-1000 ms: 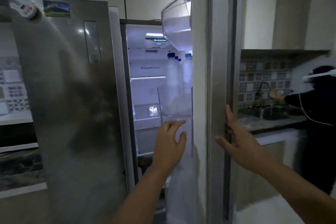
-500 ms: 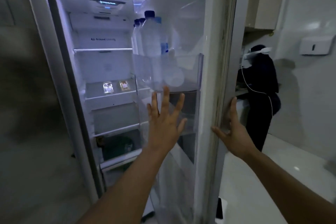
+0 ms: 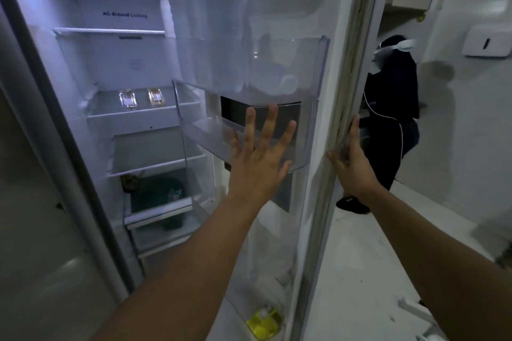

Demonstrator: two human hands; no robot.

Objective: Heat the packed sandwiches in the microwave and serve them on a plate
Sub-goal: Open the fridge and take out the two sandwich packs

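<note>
Both hands spread flat: left hand [image 3: 259, 159] by the door bin [image 3: 310, 119] (contact unclear), right hand [image 3: 350, 163] on the door edge [image 3: 336, 119].

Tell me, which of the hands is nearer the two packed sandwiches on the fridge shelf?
Left. The left hand is spread open against the clear door bin, right of the packed sandwiches. The right hand is farther right, on the door's outer edge.

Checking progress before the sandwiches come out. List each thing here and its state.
Fridge door: swung open.
Packed sandwiches: two, wrapped, side by side on a fridge shelf, untouched.
Water bottles: capped, upright in the door bin.
Left hand: fingers spread, holding nothing.
Right hand: on the door's edge.
</note>
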